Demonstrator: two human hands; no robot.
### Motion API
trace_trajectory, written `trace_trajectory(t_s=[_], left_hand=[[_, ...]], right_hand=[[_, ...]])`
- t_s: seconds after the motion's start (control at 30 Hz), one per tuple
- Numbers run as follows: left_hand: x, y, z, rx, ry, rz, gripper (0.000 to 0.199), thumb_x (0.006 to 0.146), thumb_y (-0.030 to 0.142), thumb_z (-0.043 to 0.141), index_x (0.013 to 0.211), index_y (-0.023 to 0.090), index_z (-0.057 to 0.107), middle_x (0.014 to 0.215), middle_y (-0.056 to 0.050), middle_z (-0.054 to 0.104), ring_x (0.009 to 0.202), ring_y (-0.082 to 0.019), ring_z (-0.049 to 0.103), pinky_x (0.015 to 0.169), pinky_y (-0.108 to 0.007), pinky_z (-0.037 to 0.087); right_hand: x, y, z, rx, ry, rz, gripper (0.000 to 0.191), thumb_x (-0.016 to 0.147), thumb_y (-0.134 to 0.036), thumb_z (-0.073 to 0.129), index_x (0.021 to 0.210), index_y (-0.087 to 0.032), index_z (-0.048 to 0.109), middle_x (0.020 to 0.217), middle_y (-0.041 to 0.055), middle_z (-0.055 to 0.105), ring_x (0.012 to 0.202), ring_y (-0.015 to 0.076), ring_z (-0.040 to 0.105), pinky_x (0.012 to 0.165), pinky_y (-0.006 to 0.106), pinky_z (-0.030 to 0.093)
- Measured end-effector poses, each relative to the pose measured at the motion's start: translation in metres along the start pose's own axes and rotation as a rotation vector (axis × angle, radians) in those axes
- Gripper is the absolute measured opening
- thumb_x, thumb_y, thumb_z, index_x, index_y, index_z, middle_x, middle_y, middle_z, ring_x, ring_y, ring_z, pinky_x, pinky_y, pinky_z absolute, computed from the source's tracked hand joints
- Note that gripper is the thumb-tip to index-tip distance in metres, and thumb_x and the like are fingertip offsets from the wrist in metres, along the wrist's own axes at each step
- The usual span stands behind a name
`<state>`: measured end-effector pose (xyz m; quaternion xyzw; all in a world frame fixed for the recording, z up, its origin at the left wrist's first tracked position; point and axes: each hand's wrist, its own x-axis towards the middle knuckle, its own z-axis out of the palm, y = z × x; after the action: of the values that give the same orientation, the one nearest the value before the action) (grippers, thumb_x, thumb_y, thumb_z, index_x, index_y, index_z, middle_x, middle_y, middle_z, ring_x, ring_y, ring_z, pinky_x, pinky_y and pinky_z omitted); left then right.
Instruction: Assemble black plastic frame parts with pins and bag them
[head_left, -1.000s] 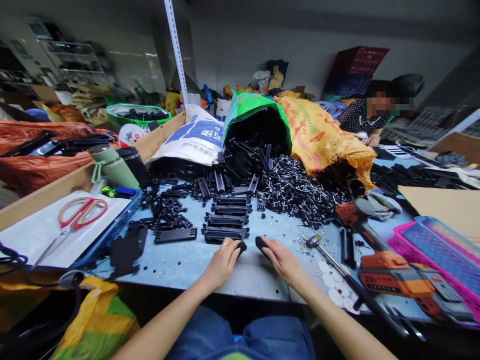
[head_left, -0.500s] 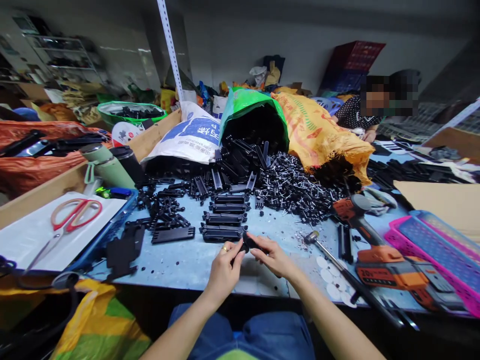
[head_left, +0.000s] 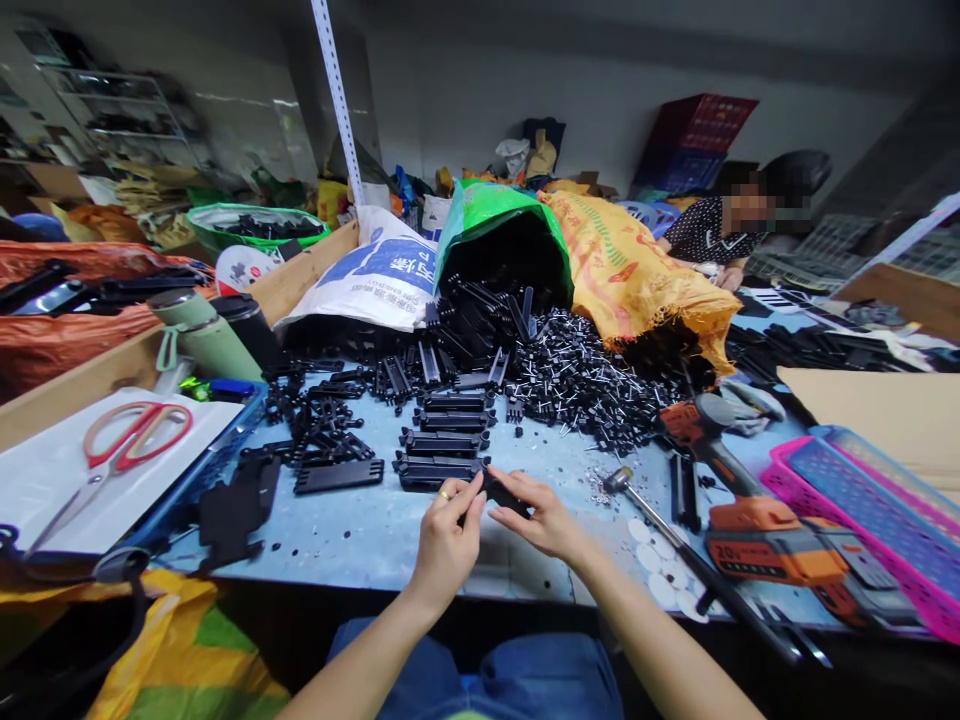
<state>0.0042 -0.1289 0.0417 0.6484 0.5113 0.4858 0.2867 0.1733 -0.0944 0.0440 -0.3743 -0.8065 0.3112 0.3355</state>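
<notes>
Head: black parts [head_left: 480, 308] in green sack [head_left: 501, 210]

— How's the light?
— Table [head_left: 337, 535] fairly bright, wall [head_left: 465, 80] dim, deep shadow inside the green sack [head_left: 491, 206].
— Sharpness?
— Shelf [head_left: 135, 133] blurred, edges stretched; the held part [head_left: 506, 495] is too dark for detail.

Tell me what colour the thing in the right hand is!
The held piece is black; the head view shows it best.

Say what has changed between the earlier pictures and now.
The left hand and right hand, first apart, each holding a black piece, moved inward and brought the pieces together; neither visibly let go. The scissors, hammer and power drill stayed put.
</notes>
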Motion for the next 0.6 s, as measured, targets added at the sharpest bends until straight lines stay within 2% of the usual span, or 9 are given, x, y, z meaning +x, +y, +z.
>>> trace_trajectory(t_s=[0.13,0.17,0.23,0.33,0.43,0.53,0.6], left_hand=[[0.001,0.008,0.009,-0.089,0.165,0.05,0.031,0.089,0.024,0.043,0.116,0.019,0.057,0.091,-0.006,0.054,0.083,-0.015,0.054,0.074,-0.027,0.046],[0.002,0.009,0.009,-0.113,0.183,0.071,0.031,0.089,0.023,0.043,0.116,0.019,0.057,0.092,-0.007,0.054,0.084,-0.015,0.054,0.074,-0.027,0.046],[0.004,0.011,0.006,-0.148,0.146,0.122,0.03,0.089,0.022,0.043,0.115,0.019,0.058,0.092,-0.007,0.054,0.082,-0.015,0.054,0.072,-0.026,0.046],[0.007,0.008,-0.003,-0.153,0.04,0.17,0.029,0.088,0.022,0.043,0.113,0.018,0.059,0.091,-0.006,0.055,0.082,-0.014,0.054,0.073,-0.027,0.046],[0.012,0.002,-0.009,-0.12,-0.008,0.151,0.029,0.089,0.024,0.042,0.111,0.018,0.06,0.092,-0.007,0.057,0.085,-0.016,0.054,0.075,-0.029,0.046],[0.012,-0.006,-0.007,-0.093,-0.054,0.105,0.029,0.089,0.026,0.041,0.11,0.018,0.06,0.094,-0.007,0.058,0.088,-0.016,0.054,0.079,-0.031,0.045],[0.007,-0.013,-0.002,-0.064,-0.041,0.052,0.03,0.09,0.027,0.04,0.111,0.019,0.059,0.097,-0.007,0.058,0.092,-0.017,0.054,0.084,-0.032,0.045]], right_hand=[[-0.005,-0.015,0.026,0.136,0.231,0.065,0.047,0.087,-0.035,0.049,0.132,-0.027,0.041,0.095,0.0057,0.055,0.083,0.0168,0.053,0.075,0.032,0.047],[-0.007,-0.018,0.033,0.172,0.289,0.086,0.046,0.088,-0.034,0.048,0.133,-0.028,0.039,0.098,0.006,0.055,0.083,0.017,0.054,0.075,0.032,0.048],[-0.011,-0.023,0.043,0.212,0.364,0.116,0.048,0.088,-0.034,0.047,0.134,-0.028,0.038,0.099,0.0065,0.055,0.082,0.0176,0.054,0.073,0.033,0.05],[-0.015,-0.022,0.052,0.231,0.39,0.144,0.05,0.086,-0.037,0.049,0.134,-0.027,0.039,0.101,0.0077,0.055,0.082,0.0193,0.055,0.071,0.034,0.051],[-0.017,-0.015,0.058,0.268,0.394,0.198,0.05,0.086,-0.039,0.049,0.134,-0.027,0.038,0.105,0.008,0.056,0.085,0.0204,0.057,0.073,0.036,0.051],[-0.018,-0.01,0.064,0.288,0.367,0.234,0.051,0.086,-0.041,0.048,0.134,-0.028,0.039,0.111,0.0071,0.056,0.095,0.0218,0.056,0.082,0.038,0.049],[-0.018,-0.007,0.065,0.277,0.317,0.243,0.05,0.087,-0.042,0.046,0.135,-0.027,0.037,0.116,0.0062,0.055,0.103,0.0219,0.053,0.088,0.038,0.046]])
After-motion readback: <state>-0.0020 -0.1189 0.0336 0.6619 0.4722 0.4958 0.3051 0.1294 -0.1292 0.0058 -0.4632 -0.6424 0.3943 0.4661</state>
